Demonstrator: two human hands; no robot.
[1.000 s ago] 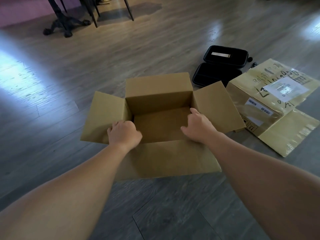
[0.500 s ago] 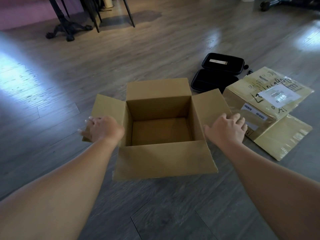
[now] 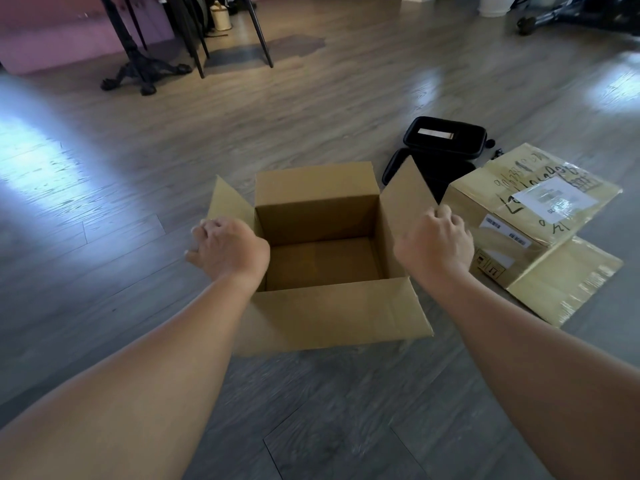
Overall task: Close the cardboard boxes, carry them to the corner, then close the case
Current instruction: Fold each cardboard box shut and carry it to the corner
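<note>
While your left hand [image 3: 228,249] and right hand [image 3: 434,242] grip the open box's [image 3: 322,306] 2 side flaps, nothing's closed: second box [image 3: 540,216], case [image 3: 445,140], carrying all remain.

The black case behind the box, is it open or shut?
Open: the black case lies spread on the floor, both halves showing their insides.

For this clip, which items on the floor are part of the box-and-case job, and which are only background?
Job: open cardboard box, left hand and right hand on its side flaps; labelled cardboard box; open black case.

Background: black furniture legs, white container, wheeled base.
</note>
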